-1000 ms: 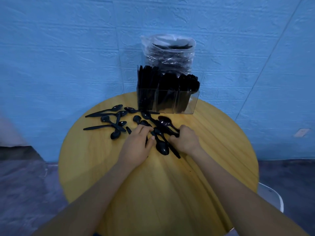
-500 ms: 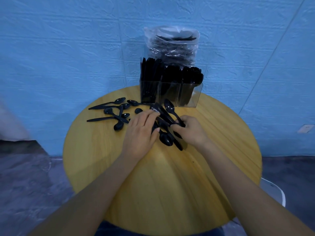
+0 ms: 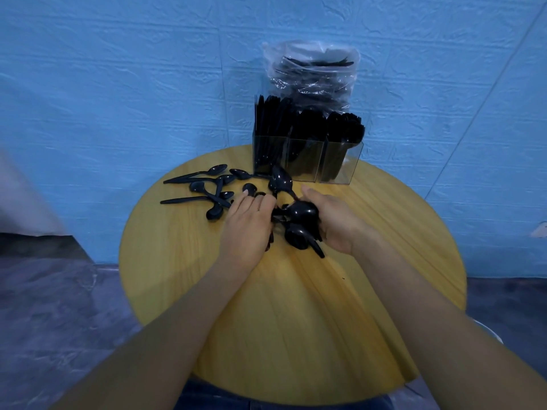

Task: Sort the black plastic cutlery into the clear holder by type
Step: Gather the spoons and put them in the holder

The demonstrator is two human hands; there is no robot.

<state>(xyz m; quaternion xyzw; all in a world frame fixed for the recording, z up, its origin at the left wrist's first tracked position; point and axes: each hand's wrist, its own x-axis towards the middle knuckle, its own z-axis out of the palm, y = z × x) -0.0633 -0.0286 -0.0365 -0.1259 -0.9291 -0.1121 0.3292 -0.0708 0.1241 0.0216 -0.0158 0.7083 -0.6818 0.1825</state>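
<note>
Plainly the step in hand is gathering: the right hand cups a bundle of spoons, fingers curled round them, while the left hand lies palm down beside it, its fingers bent into the same bundle; whether they pinch a spoon I cannot tell. More loose spoons lie scattered toward the counter's far left edge. The clear holder stands at the far edge, all three compartments crowded with black cutlery. Next, I judge, the bundle needs its handles aligned, then lowering into the spoon compartment, which looks like the right one. The counter is a round wooden top against a blue wall; a clear bag of cutlery sits behind the holder.
</note>
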